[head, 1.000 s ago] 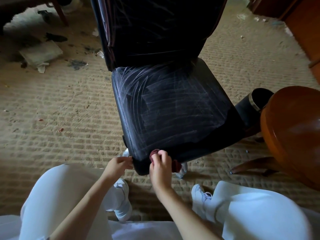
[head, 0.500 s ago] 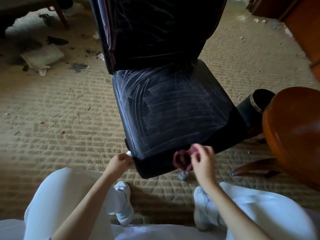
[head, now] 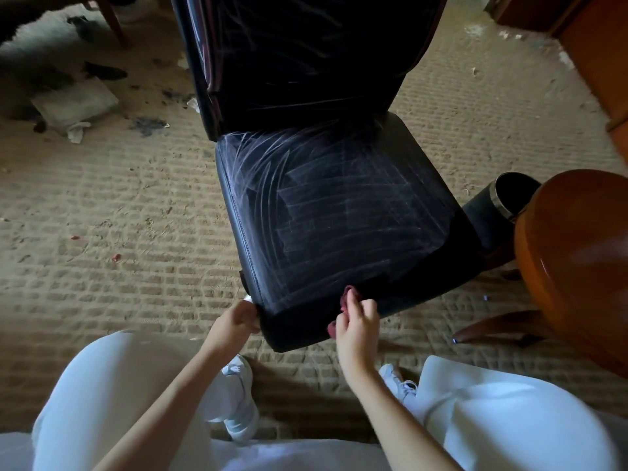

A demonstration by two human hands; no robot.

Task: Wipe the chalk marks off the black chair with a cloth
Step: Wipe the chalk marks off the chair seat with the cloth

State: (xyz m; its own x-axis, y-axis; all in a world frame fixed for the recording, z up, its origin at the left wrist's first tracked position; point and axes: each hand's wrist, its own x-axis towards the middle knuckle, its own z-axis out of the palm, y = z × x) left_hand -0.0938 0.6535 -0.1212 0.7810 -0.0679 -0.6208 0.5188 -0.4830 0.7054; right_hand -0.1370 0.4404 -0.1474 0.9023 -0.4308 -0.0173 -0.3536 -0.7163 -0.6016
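A black padded chair [head: 339, 219] stands on the carpet in front of me, its seat and backrest streaked with white chalk marks. My left hand [head: 236, 319] grips the seat's front left corner. My right hand [head: 356, 322] holds a small dark red cloth [head: 347, 298] against the seat's front edge, near the middle. Most of the cloth is hidden under my fingers.
A round polished wooden table [head: 574, 260] stands at the right, with a black cylindrical bin [head: 499, 198] behind it. Debris and a pale slab [head: 76, 103] lie on the carpet at the far left. My knees in white trousers and white shoes [head: 238, 399] are below the chair.
My right hand swept the cloth right along the front edge, then came back left toward the middle. My left hand stayed on the front corner.
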